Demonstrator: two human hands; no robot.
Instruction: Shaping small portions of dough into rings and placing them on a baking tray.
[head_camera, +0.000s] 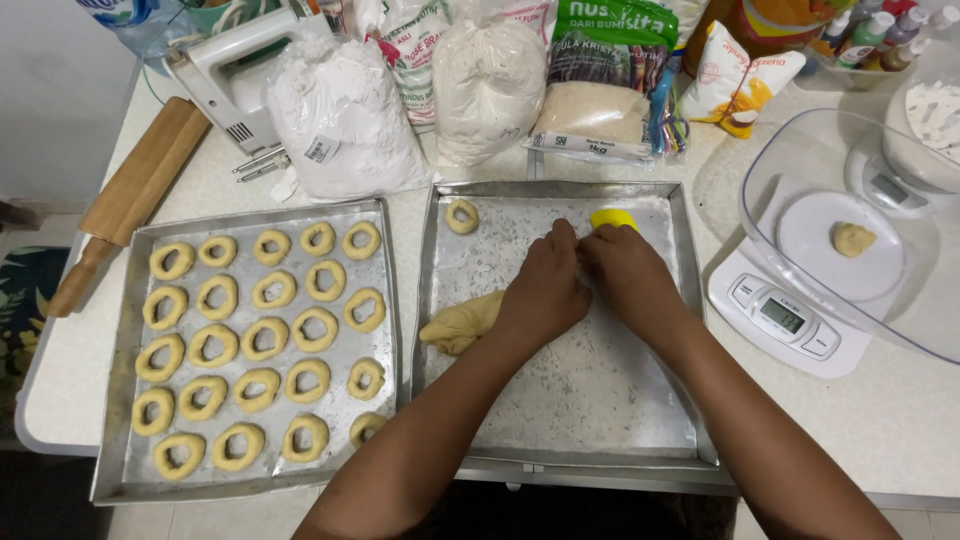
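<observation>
Only the head camera here, looking straight down. Both hands are working over the right tray (690, 300), the floured metal one in the middle of the frame. The left hand (545, 290) and the right hand (628, 275) are pushed together, fingertips meeting near the upper middle of that tray. They're curled down onto something small between them, but the knuckles cover it, so I honestly can't tell what's pinched there or how tight.

A yellow cutter (612, 218) pokes out just above the right hand, touching or nearly touching its fingers. The dough lump (462, 322) lies on the same tray, sticking out left from under the left hand's wrist side, so it sits below and to the left of where the fingertips meet. It's not in the pinch itself as far as I can see. One finished dough ring (461, 216) sits alone in the upper left corner of this tray, well apart from the hands.

The left tray (130, 470) is packed with rows of dough rings (265, 340). A rolling pin (130, 200) lies off its upper left edge. Bags of flour (340, 110) and sugar (600, 110) line the top of the frame. On the right there's a kitchen scale (790, 315) with a clear bowl (900, 320), and a small dough ball (853, 239) sitting in it.
</observation>
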